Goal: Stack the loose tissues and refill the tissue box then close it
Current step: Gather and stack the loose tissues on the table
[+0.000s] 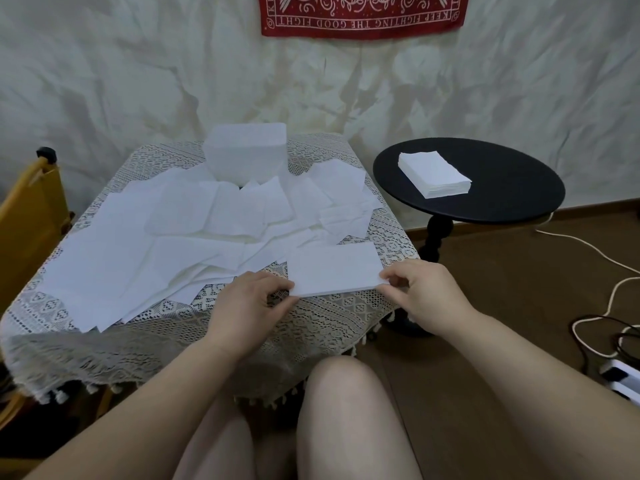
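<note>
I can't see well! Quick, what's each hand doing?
Left hand: pinches the left end of the small stack.
Right hand: pinches the stack's right end.

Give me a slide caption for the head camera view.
Both hands, left and right, pinch a small tissue stack beside loose tissues on the lace-covered table.

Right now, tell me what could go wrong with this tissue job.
The small stack sits by the table's near edge, pinched at its corners by the left hand and right hand; it could slip off. Loose tissues overlap crookedly, so they may stack unevenly and jam the box.
</note>
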### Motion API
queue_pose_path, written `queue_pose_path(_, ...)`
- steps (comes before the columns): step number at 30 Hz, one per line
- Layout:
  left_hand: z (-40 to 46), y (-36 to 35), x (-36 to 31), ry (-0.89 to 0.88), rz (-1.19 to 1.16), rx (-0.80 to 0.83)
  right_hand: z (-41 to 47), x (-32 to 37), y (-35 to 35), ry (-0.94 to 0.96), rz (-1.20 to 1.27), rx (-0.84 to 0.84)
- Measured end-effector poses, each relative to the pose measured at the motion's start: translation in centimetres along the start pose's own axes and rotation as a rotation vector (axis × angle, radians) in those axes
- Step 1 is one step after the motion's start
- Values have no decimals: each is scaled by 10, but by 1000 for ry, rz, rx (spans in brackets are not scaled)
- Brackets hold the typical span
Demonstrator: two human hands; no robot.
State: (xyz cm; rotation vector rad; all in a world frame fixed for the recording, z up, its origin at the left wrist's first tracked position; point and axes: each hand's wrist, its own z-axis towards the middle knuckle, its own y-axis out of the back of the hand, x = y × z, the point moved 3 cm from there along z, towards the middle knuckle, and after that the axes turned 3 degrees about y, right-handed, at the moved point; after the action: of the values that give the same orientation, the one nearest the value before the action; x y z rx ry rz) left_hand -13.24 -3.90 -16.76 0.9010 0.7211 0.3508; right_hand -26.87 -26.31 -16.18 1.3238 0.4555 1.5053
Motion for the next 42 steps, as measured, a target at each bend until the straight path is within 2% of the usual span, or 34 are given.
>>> queue_pose_path(10,0,1,-1,4,-54,27,4,0,0,-38,-14,31)
queue_pose_path(17,2,-3,2,26,-49,34,4,6,0,150,-226,11)
queue_pose_path(22,1,-5,1,32,-38,20,3,6,-3,303,-285,-107)
queue_pose_path(28,2,-8,0,-46,0,-16,2,5,-4,352,-282,-176)
queue_pose_path(36,12,1,-7,-94,-19,-44,12,5,-3,369,-284,-170)
queue_pose_path(39,47,20,-20,-119,31,-86,39,11,19,346,-293,-248)
queue_pose_path(42,88,47,-39,-170,7,-234,67,23,54,381,-299,-462)
